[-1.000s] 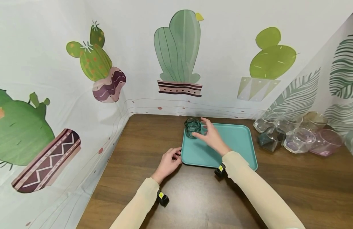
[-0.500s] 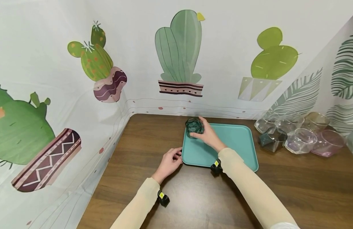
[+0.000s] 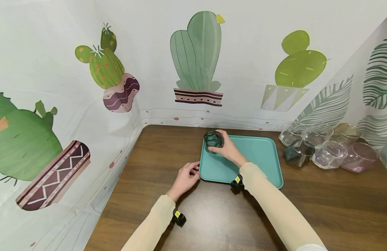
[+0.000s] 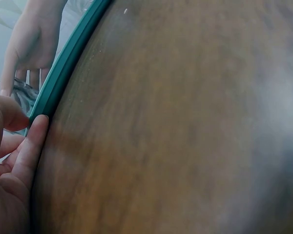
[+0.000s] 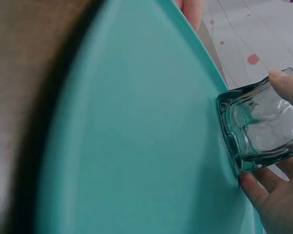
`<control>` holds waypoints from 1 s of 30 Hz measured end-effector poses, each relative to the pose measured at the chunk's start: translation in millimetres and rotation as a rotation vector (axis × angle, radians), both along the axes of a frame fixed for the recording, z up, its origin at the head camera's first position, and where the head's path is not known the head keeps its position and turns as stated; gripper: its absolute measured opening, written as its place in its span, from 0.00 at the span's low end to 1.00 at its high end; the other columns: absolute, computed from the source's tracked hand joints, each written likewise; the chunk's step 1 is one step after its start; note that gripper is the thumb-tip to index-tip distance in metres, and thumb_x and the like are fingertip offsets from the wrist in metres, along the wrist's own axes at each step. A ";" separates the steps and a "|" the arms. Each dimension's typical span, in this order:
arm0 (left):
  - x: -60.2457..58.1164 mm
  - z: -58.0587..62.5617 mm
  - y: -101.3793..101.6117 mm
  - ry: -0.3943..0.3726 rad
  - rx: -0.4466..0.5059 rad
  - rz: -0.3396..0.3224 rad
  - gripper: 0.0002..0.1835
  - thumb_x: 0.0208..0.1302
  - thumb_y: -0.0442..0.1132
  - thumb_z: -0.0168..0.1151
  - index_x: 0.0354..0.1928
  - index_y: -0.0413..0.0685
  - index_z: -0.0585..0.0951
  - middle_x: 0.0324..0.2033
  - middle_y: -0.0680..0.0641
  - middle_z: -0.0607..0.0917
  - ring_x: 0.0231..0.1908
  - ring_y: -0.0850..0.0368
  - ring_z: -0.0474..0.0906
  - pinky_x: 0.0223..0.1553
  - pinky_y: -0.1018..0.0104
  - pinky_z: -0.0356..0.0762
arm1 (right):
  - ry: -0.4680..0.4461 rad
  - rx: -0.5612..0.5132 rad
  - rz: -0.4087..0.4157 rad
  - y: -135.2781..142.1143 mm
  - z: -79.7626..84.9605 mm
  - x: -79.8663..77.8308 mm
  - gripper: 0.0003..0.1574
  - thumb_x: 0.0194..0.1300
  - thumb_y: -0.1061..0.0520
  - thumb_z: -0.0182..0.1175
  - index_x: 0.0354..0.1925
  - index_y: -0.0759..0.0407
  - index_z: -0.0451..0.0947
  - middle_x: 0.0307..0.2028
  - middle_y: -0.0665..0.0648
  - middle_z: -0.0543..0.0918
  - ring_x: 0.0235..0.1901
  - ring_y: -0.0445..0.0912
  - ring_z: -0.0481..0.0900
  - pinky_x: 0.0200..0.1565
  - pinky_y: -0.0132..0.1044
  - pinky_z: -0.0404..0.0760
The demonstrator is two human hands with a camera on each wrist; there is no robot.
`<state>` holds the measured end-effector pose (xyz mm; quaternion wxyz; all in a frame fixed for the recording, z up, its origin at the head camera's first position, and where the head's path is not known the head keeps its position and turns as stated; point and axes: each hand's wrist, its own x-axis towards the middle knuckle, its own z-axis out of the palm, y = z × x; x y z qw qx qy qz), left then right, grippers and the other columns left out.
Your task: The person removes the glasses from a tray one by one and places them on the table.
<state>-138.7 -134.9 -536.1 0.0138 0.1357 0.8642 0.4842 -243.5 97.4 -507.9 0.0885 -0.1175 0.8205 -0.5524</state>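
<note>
A dark teal, faceted drinking glass (image 3: pixel 213 140) stands at the back left corner of a turquoise tray (image 3: pixel 256 153). My right hand (image 3: pixel 228 149) grips it from the right side, thumb at the front and fingers behind. In the right wrist view the thumb lies on one side of the clear-walled glass (image 5: pixel 259 124) and the fingers on the other, with its base close over the tray. My left hand (image 3: pixel 184 177) rests on the table, fingertips at the tray's left edge. The left wrist view has a fingertip (image 4: pixel 39 124) against the tray's outer wall (image 4: pixel 63 73).
Several faceted glasses stand in two rows at the right of the wooden table (image 3: pixel 209 219), among them a dark grey glass (image 3: pixel 297 155) and a pink glass (image 3: pixel 358 157). A white cloth with printed cacti (image 3: pixel 198 52) hangs along the back and left side.
The right hand has moved left, and its thumb and fingers have come in around the teal glass. The left hand keeps its place by the tray's edge.
</note>
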 end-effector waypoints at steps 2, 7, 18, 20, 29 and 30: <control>-0.2 0.6 0.2 0.014 0.004 -0.002 0.23 0.69 0.27 0.59 0.65 0.35 0.79 0.45 0.41 0.82 0.41 0.52 0.85 0.40 0.70 0.85 | 0.009 -0.002 -0.001 2.4 0.2 3.1 0.57 0.65 0.47 0.74 0.80 0.51 0.52 0.76 0.66 0.60 0.74 0.61 0.62 0.71 0.63 0.66; -1.1 1.9 0.4 0.035 0.008 -0.002 0.22 0.68 0.26 0.60 0.64 0.34 0.80 0.44 0.41 0.83 0.40 0.51 0.85 0.39 0.70 0.85 | 0.019 -0.009 -0.011 11.9 1.9 14.8 0.58 0.64 0.49 0.75 0.80 0.55 0.52 0.74 0.66 0.64 0.73 0.62 0.63 0.71 0.63 0.66; -1.4 1.1 -1.6 0.024 0.018 0.007 0.23 0.67 0.26 0.59 0.64 0.33 0.79 0.45 0.40 0.83 0.38 0.52 0.86 0.39 0.70 0.85 | 0.065 0.000 -0.008 41.7 3.4 47.9 0.55 0.63 0.54 0.76 0.77 0.60 0.57 0.72 0.66 0.68 0.74 0.62 0.63 0.70 0.67 0.65; -1.5 1.0 -1.7 0.017 0.015 0.010 0.23 0.68 0.26 0.59 0.64 0.34 0.79 0.45 0.41 0.83 0.38 0.52 0.86 0.39 0.70 0.85 | 0.071 0.005 -0.011 48.0 5.4 55.2 0.54 0.62 0.55 0.77 0.77 0.60 0.58 0.72 0.67 0.69 0.73 0.63 0.64 0.70 0.68 0.66; -0.2 0.1 -0.3 0.008 0.009 0.003 0.23 0.67 0.26 0.59 0.65 0.33 0.79 0.45 0.40 0.82 0.39 0.53 0.85 0.40 0.70 0.85 | 0.077 0.047 -0.073 86.5 2.8 84.9 0.56 0.62 0.51 0.77 0.78 0.59 0.57 0.72 0.67 0.68 0.72 0.64 0.64 0.68 0.67 0.68; 0.0 0.2 0.0 0.007 0.009 0.003 0.23 0.67 0.26 0.59 0.65 0.33 0.79 0.45 0.40 0.83 0.39 0.53 0.85 0.40 0.70 0.85 | 0.079 0.049 -0.085 91.6 2.7 88.0 0.56 0.62 0.51 0.77 0.78 0.59 0.57 0.72 0.67 0.68 0.72 0.64 0.64 0.68 0.67 0.68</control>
